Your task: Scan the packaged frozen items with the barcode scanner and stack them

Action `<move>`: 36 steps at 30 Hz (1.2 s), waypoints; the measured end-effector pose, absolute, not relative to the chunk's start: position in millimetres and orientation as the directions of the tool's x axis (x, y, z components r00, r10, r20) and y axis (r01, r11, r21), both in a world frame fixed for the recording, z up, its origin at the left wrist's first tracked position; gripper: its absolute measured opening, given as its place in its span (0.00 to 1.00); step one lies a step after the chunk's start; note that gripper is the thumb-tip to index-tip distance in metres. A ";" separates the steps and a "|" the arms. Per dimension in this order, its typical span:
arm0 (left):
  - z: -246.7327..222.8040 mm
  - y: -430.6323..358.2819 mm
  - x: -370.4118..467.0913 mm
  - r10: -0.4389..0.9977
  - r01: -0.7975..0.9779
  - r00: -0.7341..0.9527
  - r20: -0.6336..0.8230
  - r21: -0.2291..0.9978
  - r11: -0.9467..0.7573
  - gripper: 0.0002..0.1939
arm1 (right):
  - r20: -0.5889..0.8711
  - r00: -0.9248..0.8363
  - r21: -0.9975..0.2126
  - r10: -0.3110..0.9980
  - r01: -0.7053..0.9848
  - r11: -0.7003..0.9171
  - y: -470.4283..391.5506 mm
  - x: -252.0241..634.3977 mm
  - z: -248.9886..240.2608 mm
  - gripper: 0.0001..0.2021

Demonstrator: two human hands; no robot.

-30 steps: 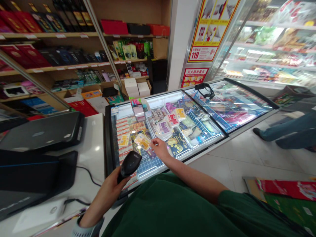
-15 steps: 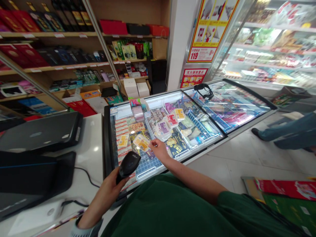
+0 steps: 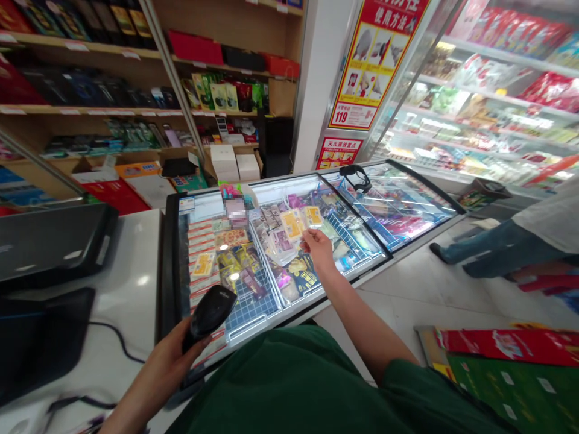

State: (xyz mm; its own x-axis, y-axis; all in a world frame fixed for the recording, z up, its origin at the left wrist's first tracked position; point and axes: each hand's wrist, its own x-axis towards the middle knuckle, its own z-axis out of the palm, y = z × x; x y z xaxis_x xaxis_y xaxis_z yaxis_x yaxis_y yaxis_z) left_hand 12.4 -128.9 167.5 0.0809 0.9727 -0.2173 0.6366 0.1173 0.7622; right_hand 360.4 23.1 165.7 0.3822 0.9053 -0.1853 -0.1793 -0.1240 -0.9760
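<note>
My left hand (image 3: 174, 355) is wrapped round the handle of a black barcode scanner (image 3: 213, 308), held over the near left corner of the chest freezer (image 3: 362, 276). My right hand (image 3: 319, 247) pinches the edge of a flat clear pack with a yellow label (image 3: 292, 224) above the freezer's glass top. Just beyond it is another yellow-labelled pack (image 3: 312, 216), and a purple-labelled pack (image 3: 282, 242) is to its left. Farther left, one more yellow-labelled pack (image 3: 203, 264) lies over the red-and-white striped area.
A black strap-like object (image 3: 355, 178) rests on the freezer's far part. To the left is a white counter (image 3: 140, 259) with a dark machine (image 3: 49, 241) and a cable. A person in jeans (image 3: 488, 247) stands at right, near a glass-fronted display (image 3: 488, 102). Flat red-and-green boxes (image 3: 506, 374) are at lower right.
My right hand has moved right and away from me, carrying the yellow-labelled pack from the left part of the freezer to beside the other packs. My left hand still holds the scanner. The view has shifted.
</note>
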 end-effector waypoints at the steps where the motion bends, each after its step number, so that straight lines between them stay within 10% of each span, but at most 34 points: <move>1: 167.5 -128.5 12.9 0.972 0.637 0.084 -0.218 0.762 0.116 0.32 | -0.203 0.405 -0.972 0.891 -0.190 -0.135 28.2 368.5 165.3 0.18; 22: 158.0 -129.5 10.5 0.967 0.568 0.046 -0.249 0.803 0.180 0.34 | -0.378 0.499 -0.920 0.780 -0.112 -0.375 18.0 380.5 109.6 0.21; 29: 155.0 -137.4 5.6 0.967 0.551 0.032 -0.252 0.812 0.194 0.28 | -0.583 0.159 -0.759 0.797 0.241 -0.604 -37.2 314.0 56.2 0.15; 36: 157.6 -150.9 -3.8 0.955 0.476 -0.034 -0.294 0.836 0.275 0.30 | -0.503 -0.121 -0.666 0.856 0.686 -0.294 2.0 223.9 51.1 0.15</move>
State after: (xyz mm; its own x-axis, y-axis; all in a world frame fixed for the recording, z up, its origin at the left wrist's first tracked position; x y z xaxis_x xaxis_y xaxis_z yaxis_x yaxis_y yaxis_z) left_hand -3.8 -150.9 157.6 -0.0344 0.9551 -0.2944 0.4758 0.2747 0.8355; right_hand 223.9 2.0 51.1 -0.1212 0.8557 -0.5030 0.6856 -0.2942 -0.6658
